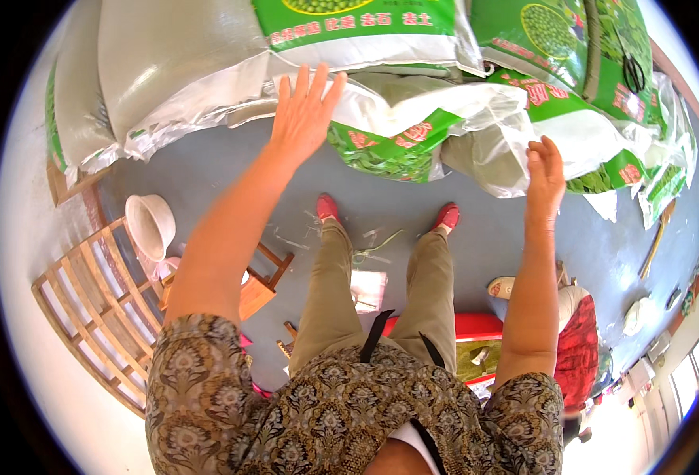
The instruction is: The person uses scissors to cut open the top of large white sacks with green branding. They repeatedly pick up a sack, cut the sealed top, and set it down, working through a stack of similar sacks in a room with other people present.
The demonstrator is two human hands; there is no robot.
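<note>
Lower frame: person standing, red shoes [447,215] on grey floor [207,170]. Left hand [303,111], upper centre, open and flat, fingers spread on a slumped green-white sack [412,131]. Right hand [545,170], centre right, pinches sack's clear plastic edge. Sack not yet lifted or shifted; stacked sacks [207,47] behind, top of frame.

1. The left hand [304,111] is spread flat, fingers apart, against the open top of a white-and-green sack [412,134].
2. The right hand [545,170] pinches the sack's loose plastic edge on the other side.
3. More filled sacks [207,55] are piled behind it on the grey floor [207,174].
4. A white bucket [150,226] stands beside a wooden pallet [88,309] at the left.
</note>
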